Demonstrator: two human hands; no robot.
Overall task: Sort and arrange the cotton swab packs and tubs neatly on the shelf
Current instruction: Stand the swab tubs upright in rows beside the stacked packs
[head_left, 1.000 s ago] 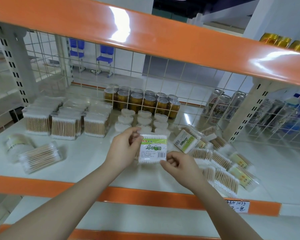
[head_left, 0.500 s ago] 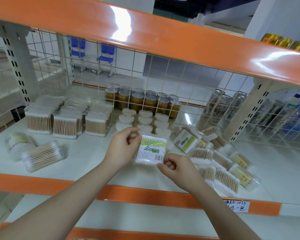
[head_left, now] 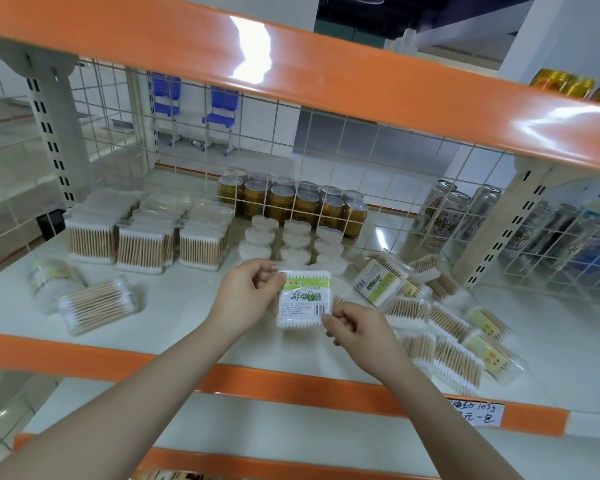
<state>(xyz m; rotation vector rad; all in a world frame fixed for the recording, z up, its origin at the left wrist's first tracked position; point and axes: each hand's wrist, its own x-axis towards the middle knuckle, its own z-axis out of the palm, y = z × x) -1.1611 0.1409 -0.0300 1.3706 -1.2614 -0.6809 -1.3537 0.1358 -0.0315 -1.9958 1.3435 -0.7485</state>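
Observation:
Both hands hold one flat cotton swab pack [head_left: 305, 299] with a green and white label, upright above the white shelf [head_left: 187, 317]. My left hand [head_left: 246, 292] pinches its upper left corner. My right hand [head_left: 355, 329] pinches its lower right corner. Behind it stand several small white heart-shaped tubs [head_left: 293, 240] in rows. At the back left, swab packs [head_left: 142, 237] stand in neat rows. To the right lies a loose heap of swab packs [head_left: 440, 323]. Two round clear tubs [head_left: 94, 308] lie on their sides at the left.
A wire grid [head_left: 326, 161] closes the back of the shelf. Gold cans [head_left: 291, 202] and tall drink cans [head_left: 451, 216] stand behind it. An orange shelf edge [head_left: 291, 64] hangs overhead, another [head_left: 291, 382] runs along the front with a handwritten price tag [head_left: 473, 414].
The labelled pack has tipped more upright and sits squarer to me. Both hands keep their hold and have barely shifted.

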